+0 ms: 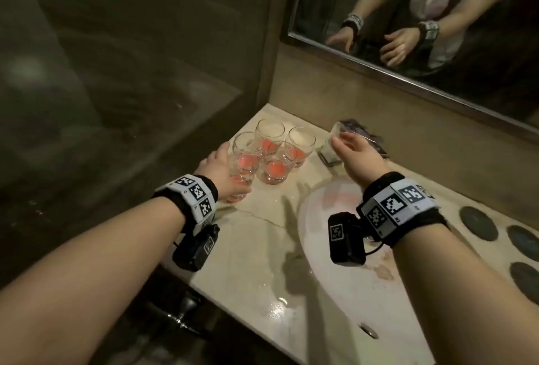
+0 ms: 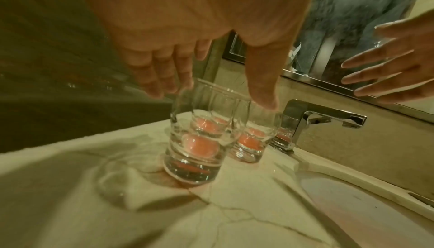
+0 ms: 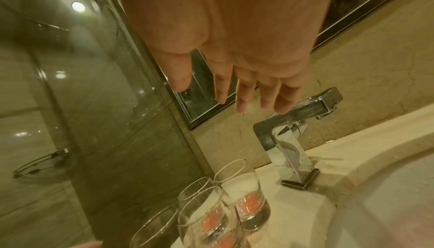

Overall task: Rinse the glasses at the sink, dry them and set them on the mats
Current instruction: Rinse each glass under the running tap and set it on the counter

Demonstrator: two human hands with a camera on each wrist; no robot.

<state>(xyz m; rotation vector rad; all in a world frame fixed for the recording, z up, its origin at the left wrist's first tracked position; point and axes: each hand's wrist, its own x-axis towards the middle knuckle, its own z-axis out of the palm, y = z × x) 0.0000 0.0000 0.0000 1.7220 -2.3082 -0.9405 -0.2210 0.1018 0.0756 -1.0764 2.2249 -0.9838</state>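
Several clear glasses [image 1: 275, 166] with a little red liquid stand bunched at the counter's far left corner. My left hand [image 1: 233, 169] straddles the nearest one [image 2: 197, 149], fingers straight on its left side and thumb on its right; the left wrist view shows this hand [image 2: 209, 96] open around the rim, no firm grip visible. My right hand [image 1: 347, 143] hovers open over the chrome tap [image 1: 329, 154], fingers spread and straight, holding nothing. In the right wrist view its fingertips [image 3: 241, 107] hang just above the tap's lever [image 3: 305, 107]. Dark round mats [image 1: 478, 223] lie along the counter's right side.
The oval sink basin [image 1: 335, 219] lies under my right wrist, and the marble counter [image 1: 262, 248] around it is wet. A dark cloth [image 1: 370, 137] lies behind the tap. A mirror [image 1: 408, 29] hangs above; a glass wall [image 1: 116, 87] closes the left side.
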